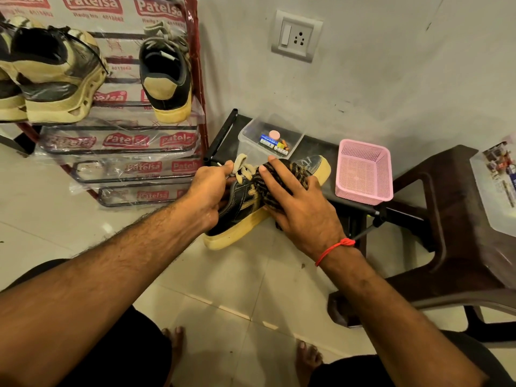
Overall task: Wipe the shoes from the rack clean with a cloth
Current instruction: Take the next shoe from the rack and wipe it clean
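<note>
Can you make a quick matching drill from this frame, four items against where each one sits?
Things:
1. cloth
2. matching shoe
3. batteries
4. pink basket

Places:
A. inside the clear tub
B. on the red rack
C. under the right hand, on the held shoe
D. on the low dark table, right of the tub

Pairs: 1-C, 2-B, 3-A, 4-D

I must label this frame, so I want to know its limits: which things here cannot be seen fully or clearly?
Head view:
- Shoe: middle hidden under the cloth and right hand; heel behind the left hand.
- Sneakers on the rack: cut off by the left edge.
- Clear box: batteries too small to read.
- Container on the chair: cut off at right.
</note>
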Motion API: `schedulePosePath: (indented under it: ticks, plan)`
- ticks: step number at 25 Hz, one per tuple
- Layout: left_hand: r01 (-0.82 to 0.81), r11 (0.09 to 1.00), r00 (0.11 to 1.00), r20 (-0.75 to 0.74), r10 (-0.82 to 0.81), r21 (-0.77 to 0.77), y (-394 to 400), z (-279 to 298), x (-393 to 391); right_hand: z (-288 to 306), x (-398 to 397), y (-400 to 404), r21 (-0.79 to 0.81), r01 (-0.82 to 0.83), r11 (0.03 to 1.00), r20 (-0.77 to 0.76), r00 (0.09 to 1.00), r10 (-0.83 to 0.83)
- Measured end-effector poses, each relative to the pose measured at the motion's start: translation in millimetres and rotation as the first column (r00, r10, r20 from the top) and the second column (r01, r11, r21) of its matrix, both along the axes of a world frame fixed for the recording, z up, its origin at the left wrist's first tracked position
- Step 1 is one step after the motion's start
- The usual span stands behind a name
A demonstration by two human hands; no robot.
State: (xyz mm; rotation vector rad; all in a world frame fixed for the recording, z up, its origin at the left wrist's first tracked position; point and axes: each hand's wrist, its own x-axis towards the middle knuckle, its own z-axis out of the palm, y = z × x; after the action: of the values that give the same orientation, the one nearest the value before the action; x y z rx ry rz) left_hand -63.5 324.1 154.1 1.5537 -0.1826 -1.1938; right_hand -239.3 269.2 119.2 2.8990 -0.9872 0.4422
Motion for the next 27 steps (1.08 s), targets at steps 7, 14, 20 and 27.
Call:
schedulePosePath:
  ticks: [7, 14, 20, 27]
  plan:
    - [-0.016, 0.999, 1.0, 0.008, 0.016, -0.042, 0, 5, 5, 2, -15, -35, 0.059, 0.103, 0.993, 0.187, 0.976, -0.112]
    - [-0.031, 0.996, 1.0, -0.003, 0.031, -0.081, -2, 3, 0, -3, 20, 24, -0.044, -0.203, 0.978, 0.214, 0.955, 0.207]
    - [-0.014, 0.999, 1.0, -0.01, 0.014, -0.05, 0, 7, 1, -1, 1, -12, 0.078, 0.023, 0.997, 0.369, 0.928, -0.05]
    - [-0.034, 0.999, 0.999, -0.041, 0.032, -0.031, 1, 8, 7, 9, -18, -40, 0.014, 0.069, 0.998, 0.342, 0.937, -0.07]
